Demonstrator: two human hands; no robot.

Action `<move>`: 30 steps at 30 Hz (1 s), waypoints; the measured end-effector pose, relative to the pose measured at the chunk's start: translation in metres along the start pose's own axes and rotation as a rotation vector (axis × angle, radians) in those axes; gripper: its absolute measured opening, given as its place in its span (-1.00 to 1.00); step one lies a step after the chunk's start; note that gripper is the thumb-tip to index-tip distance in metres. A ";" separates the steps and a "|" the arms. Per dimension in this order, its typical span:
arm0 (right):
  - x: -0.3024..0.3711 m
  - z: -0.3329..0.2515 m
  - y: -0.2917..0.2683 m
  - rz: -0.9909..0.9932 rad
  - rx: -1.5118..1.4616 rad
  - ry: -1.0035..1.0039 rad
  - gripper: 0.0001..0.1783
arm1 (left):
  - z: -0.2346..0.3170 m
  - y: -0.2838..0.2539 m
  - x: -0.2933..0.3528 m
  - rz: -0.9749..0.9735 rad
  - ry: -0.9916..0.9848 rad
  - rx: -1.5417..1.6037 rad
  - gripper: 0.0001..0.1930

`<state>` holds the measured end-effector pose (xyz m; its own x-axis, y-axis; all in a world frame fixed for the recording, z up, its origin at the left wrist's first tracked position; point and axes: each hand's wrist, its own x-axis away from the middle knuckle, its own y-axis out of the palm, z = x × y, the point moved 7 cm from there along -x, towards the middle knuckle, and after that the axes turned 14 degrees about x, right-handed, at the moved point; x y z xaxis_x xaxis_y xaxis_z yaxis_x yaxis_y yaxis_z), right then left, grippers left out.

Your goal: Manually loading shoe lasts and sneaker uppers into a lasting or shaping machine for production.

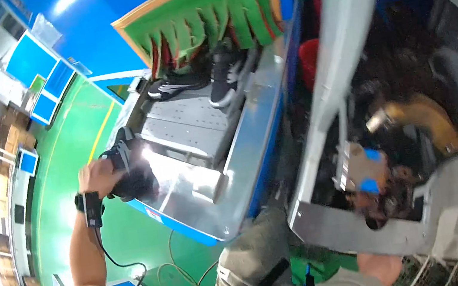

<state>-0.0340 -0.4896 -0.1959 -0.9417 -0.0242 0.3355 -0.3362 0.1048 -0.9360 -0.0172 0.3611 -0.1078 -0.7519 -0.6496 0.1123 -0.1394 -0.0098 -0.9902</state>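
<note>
A black sneaker [134, 172] with pale stripes is gripped in my left hand [100, 176], off the near left end of the conveyor. The fingers are closed round its upper side, and a bright glare falls next to it. Two more black sneakers with white-edged soles, one lying sideways [176, 85] and one pointing toward me [223, 80], rest on the conveyor's grey slatted belt [185, 114]. Of my right arm only a patch of skin [380, 268] shows below the grey machine frame; the fingers of that hand cannot be made out.
Green strip curtains [192, 34] hang at the blue machine's opening behind the sneakers. To the right stands a grey machine frame [355, 225] with a dark, blurred interior and a curved yellow part [427, 116]. Loose cables [184, 271] lie on the green floor.
</note>
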 end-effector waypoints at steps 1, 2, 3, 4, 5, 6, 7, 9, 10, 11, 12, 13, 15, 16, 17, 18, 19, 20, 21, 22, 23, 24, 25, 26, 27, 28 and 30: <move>-0.008 -0.023 0.002 -0.255 0.001 0.340 -0.65 | 0.021 -0.012 -0.021 0.028 0.002 -0.054 -0.73; -0.021 -0.031 0.011 -0.048 -0.136 0.141 -0.62 | 0.039 -0.023 -0.041 0.121 0.157 0.057 -0.72; -0.027 -0.038 0.023 0.157 -0.280 -0.056 -0.58 | 0.054 -0.033 -0.064 0.220 0.320 0.159 -0.71; -0.036 -0.056 0.025 0.165 -0.286 -0.066 -0.58 | 0.059 -0.021 -0.104 0.176 0.386 0.238 -0.70; -0.046 -0.074 0.034 0.123 -0.510 0.067 -0.56 | 0.076 -0.012 -0.143 0.118 0.371 0.288 -0.59; -0.032 -0.076 0.029 0.122 -0.708 0.258 -0.55 | 0.118 0.015 -0.203 0.121 0.612 0.457 -0.38; -0.050 -0.088 0.043 0.098 -0.726 0.212 -0.55 | 0.093 0.019 -0.231 0.199 0.647 0.446 -0.14; -0.046 -0.141 0.034 0.269 -0.198 -0.451 -0.58 | 0.111 0.042 -0.279 0.088 0.334 0.673 0.07; -0.037 -0.162 0.026 0.073 -0.294 -0.374 -0.67 | 0.115 0.051 -0.287 0.260 0.321 0.795 0.08; -0.033 -0.164 0.022 0.089 -0.278 -0.357 -0.67 | 0.123 0.062 -0.289 0.428 0.307 0.927 0.09; -0.032 -0.164 0.028 -0.027 -0.400 -0.306 -0.68 | 0.123 0.067 -0.294 0.488 0.359 0.968 0.06; -0.028 -0.159 0.034 -0.141 -0.524 -0.243 -0.69 | 0.133 0.063 -0.285 0.483 0.343 0.917 0.02; -0.027 -0.149 0.048 -0.029 -0.482 -0.249 -0.68 | 0.122 0.064 -0.294 0.345 0.530 0.632 -0.01; -0.026 -0.146 0.055 0.070 -0.434 -0.239 -0.67 | 0.142 0.058 -0.260 0.275 0.455 0.425 -0.07; -0.023 -0.142 0.059 0.167 -0.387 -0.233 -0.66 | 0.158 0.058 -0.241 0.266 0.419 0.303 -0.15; -0.025 -0.160 0.051 0.274 -0.280 -0.328 -0.65 | 0.144 0.052 -0.216 0.402 0.428 0.220 -0.24; -0.029 -0.175 0.041 0.292 -0.286 -0.326 -0.65 | 0.152 0.034 -0.177 0.454 0.515 0.335 -0.31; -0.035 -0.198 0.037 0.231 -0.264 -0.352 -0.62 | 0.154 0.013 -0.134 0.619 0.597 0.433 -0.33; -0.039 -0.222 0.029 0.167 -0.241 -0.382 -0.59 | 0.148 -0.009 -0.090 0.762 0.616 0.518 -0.35; -0.039 -0.248 0.015 0.112 -0.437 -0.420 -0.57 | 0.142 -0.029 -0.045 0.919 0.618 0.591 -0.37; -0.036 -0.272 0.005 0.057 -0.632 -0.449 -0.55 | 0.138 -0.044 -0.004 0.927 0.626 0.726 -0.40; -0.035 -0.285 0.011 -0.026 -0.956 -0.390 -0.57 | 0.141 -0.050 0.031 0.895 0.617 0.834 -0.40; -0.030 -0.310 -0.009 0.264 -1.114 -0.536 -0.64 | 0.144 -0.050 0.058 0.693 0.577 1.123 -0.39; -0.031 -0.330 -0.003 0.118 -1.199 -0.614 -0.39 | 0.147 -0.029 0.085 0.284 0.416 1.808 -0.40; -0.029 -0.342 -0.001 -0.029 -1.277 -0.684 -0.09 | 0.156 -0.017 0.106 0.031 0.471 1.698 -0.42; -0.032 -0.344 -0.012 -0.028 -1.284 -0.679 -0.09 | 0.178 -0.004 0.143 -0.320 0.289 1.942 -0.38; -0.015 -0.368 -0.037 0.150 -0.824 -1.012 0.46 | 0.205 0.023 0.200 -0.458 0.370 1.800 -0.27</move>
<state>-0.0032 -0.1277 -0.1273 -0.6830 -0.6512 -0.3310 -0.4608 0.7357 -0.4965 -0.0385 0.0756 -0.1254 -0.9728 -0.1963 0.1230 0.2216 -0.9430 0.2481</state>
